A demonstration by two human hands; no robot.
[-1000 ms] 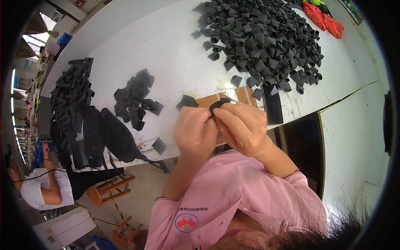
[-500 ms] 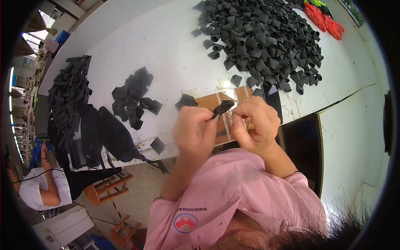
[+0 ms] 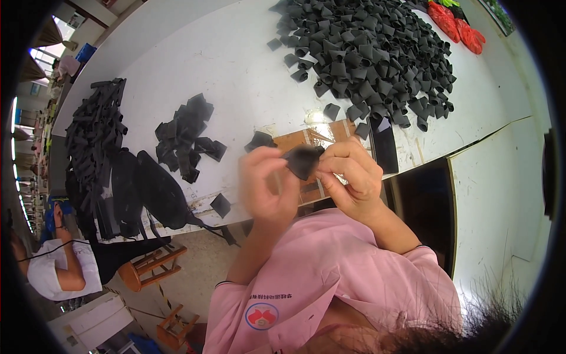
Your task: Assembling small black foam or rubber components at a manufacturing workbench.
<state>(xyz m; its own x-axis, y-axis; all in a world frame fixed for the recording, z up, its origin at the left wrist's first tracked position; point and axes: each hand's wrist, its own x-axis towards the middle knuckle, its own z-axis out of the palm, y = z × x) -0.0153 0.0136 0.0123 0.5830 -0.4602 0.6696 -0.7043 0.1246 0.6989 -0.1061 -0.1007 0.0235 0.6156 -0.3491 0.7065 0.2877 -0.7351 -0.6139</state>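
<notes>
Between thumb and fingers of my right hand [image 3: 355,177] is the right edge of a small black four-sided piece [image 3: 303,163] that looks like fabric or thin foam. It hangs above a brown board [image 3: 315,193] crossed by light strips. Motion smears my left hand [image 3: 265,184]; its thumb and fingers are apart, with the fingertips beside the piece's left corner. I cannot tell whether they touch it. Another black piece [image 3: 259,140] lies just past my left fingers, and a single one [image 3: 220,205] rests near the table's front edge.
A big heap of curled black pieces [image 3: 371,59] covers the far right of the white table [image 3: 236,65]. Flatter pieces [image 3: 186,135] and a strip pile [image 3: 97,130] lie left, beside black cloth shapes [image 3: 159,192]. Red gloves [image 3: 457,28] lie far right. A wooden stool [image 3: 153,266] and another person [image 3: 62,268] are lower left.
The black piece has turned from a narrow, folded look to showing its broad face. My left fingers have loosened and spread. My right hand has moved slightly left.
</notes>
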